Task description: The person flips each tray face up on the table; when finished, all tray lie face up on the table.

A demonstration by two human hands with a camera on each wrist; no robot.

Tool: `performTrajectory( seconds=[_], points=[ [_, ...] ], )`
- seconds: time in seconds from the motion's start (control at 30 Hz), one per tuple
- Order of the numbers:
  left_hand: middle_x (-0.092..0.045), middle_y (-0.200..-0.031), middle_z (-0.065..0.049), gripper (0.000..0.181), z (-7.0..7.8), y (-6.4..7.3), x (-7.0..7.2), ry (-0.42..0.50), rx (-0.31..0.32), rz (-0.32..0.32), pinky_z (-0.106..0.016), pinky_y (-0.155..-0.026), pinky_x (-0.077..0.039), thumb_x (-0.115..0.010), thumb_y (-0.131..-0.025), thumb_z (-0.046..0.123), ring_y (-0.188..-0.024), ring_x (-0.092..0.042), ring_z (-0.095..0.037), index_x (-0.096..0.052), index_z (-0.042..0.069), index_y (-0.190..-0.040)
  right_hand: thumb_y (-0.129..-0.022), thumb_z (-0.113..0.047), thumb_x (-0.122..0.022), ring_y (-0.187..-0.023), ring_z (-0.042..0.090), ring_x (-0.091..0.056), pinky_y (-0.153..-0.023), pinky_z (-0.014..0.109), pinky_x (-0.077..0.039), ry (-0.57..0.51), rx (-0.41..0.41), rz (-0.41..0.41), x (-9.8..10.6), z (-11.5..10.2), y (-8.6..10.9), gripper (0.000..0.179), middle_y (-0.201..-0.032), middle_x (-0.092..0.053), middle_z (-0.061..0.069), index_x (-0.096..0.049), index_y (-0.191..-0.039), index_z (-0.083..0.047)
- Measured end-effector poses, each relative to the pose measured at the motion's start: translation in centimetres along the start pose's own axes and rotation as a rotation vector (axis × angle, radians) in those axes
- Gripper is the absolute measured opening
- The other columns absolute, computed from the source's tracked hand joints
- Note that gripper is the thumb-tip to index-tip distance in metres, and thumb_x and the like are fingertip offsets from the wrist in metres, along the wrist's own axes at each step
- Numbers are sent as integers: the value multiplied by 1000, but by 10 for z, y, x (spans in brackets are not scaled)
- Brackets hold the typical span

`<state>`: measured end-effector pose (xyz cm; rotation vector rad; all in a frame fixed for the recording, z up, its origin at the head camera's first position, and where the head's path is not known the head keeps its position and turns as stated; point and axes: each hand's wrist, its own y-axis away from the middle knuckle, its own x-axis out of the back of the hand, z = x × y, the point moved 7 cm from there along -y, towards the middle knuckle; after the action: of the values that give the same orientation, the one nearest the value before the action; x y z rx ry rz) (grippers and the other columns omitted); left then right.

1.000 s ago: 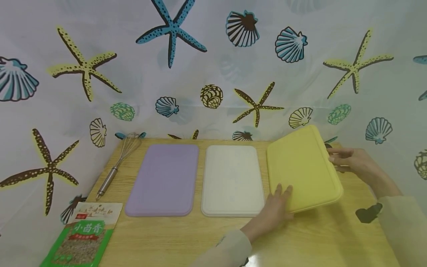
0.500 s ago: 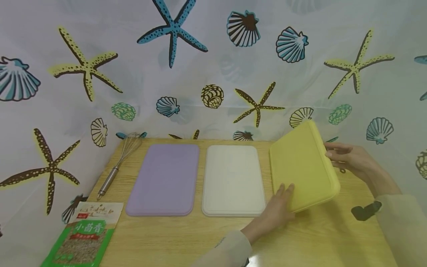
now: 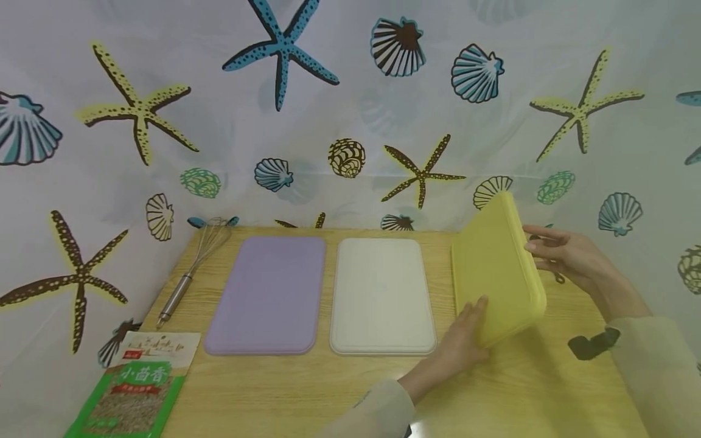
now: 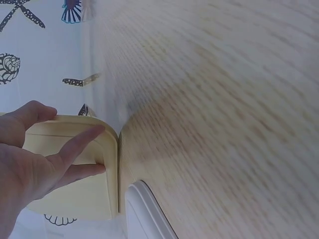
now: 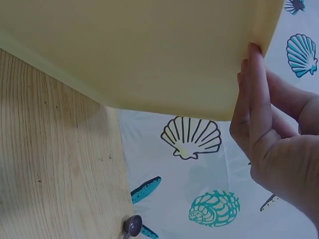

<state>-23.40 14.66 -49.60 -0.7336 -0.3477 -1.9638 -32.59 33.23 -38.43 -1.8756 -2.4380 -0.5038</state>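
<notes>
A yellow tray with rounded corners is tilted steeply at the right of the table, its right side lifted and its left edge low on the wood. At the near edge my left hand holds it, with fingers spread on the face. My right hand pinches the raised right edge; in the right wrist view its fingers lie along that edge. Behind the tray, a small dark spoon lies on the table, mostly hidden in the head view.
A white tray and a purple tray lie flat to the left. Further left are a whisk and a green seasoning packet. A patterned curtain hangs behind the wooden table.
The yellow tray has tipped further up toward the left, turning steeper. My right hand has moved left and slightly up with its edge; my left hand has shifted slightly right. More of the spoon shows.
</notes>
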Motion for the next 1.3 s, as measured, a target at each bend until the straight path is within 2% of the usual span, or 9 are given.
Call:
performTrajectory(
  seconds=[0.13, 0.3, 0.5, 0.6, 0.67, 0.73, 0.87, 1.0, 1.3],
  points=[
    [-27, -154, -19, 104, 4, 1, 4, -11, -24, 17, -38, -104, -44, -77, -75, 2, -138, -33, -33, -13, 19, -156, -93, -23, -65, -103, 1, -62, -91, 26, -53, -6, 14, 3, -8, -7, -4, 71, -123, -51, -7, -28, -151, -6],
    [-22, -157, -16, 107, 14, 1, 10, 64, -50, 20, -39, -106, -41, -75, -75, 0, -142, -27, -30, -8, 20, -156, -92, -24, -67, -101, 5, -63, -90, 29, -53, 11, 26, 21, -17, -14, -8, 72, -122, -52, -1, -29, -151, -5],
    [-19, -157, -19, 109, 25, 3, 20, 132, -78, 17, -22, -86, -51, -71, -76, -4, -138, -32, -36, -2, 22, -156, -92, -21, -67, -99, 4, -63, -88, 29, -55, 18, 45, 28, -26, -22, -12, 72, -110, -60, -7, -30, -150, -3],
    [-19, -156, -21, 109, 28, 4, 24, 133, -76, 13, -11, -66, -49, -71, -77, -5, -103, -63, -21, 0, 21, -156, -91, -21, -67, -97, 5, -64, -86, 28, -56, 6, 43, 27, -31, -24, -13, 71, -105, -63, -9, -30, -150, -3],
    [-21, -156, -21, 109, 30, 4, 27, 123, -72, 21, -9, -57, -48, -71, -77, -4, -69, -60, -8, 0, 21, -156, -91, -19, -67, -96, 7, -65, -86, 29, -56, -19, 40, 26, -34, -25, -14, 71, -104, -64, -7, -31, -150, -3],
    [-21, -156, -20, 110, 32, 4, 30, 125, -69, 28, -10, -50, -46, -72, -78, -4, -48, -43, -3, 1, 21, -156, -91, -17, -67, -95, 8, -65, -85, 29, -56, -36, 41, 25, -37, -26, -15, 70, -104, -64, -5, -31, -149, -3],
    [-22, -157, -13, 109, 40, 6, 41, 104, -93, 62, -11, -56, -49, -74, -79, -1, -61, -54, -6, 0, 20, -156, -91, -14, -67, -95, 10, -66, -84, 31, -57, -57, 43, 22, -44, -29, -17, 68, -105, -64, -3, -33, -149, -3],
    [-21, -158, -11, 102, 50, 8, 54, 80, -123, 87, -12, -69, -50, -72, -83, 4, -100, -58, -14, -1, 15, -156, -90, -14, -68, -97, 10, -65, -85, 33, -56, -70, 33, 4, -51, -32, -19, 71, -109, -61, -2, -31, -150, -4],
    [-21, -158, -9, 100, 57, 8, 75, 184, -45, 52, -16, -58, -51, -69, -85, 8, -71, -56, -8, 1, 21, -156, -92, -16, -66, -100, 8, -63, -89, 33, -55, -45, 21, -26, -65, -40, -19, 71, -116, -56, 4, -28, -151, -6]
  ],
)
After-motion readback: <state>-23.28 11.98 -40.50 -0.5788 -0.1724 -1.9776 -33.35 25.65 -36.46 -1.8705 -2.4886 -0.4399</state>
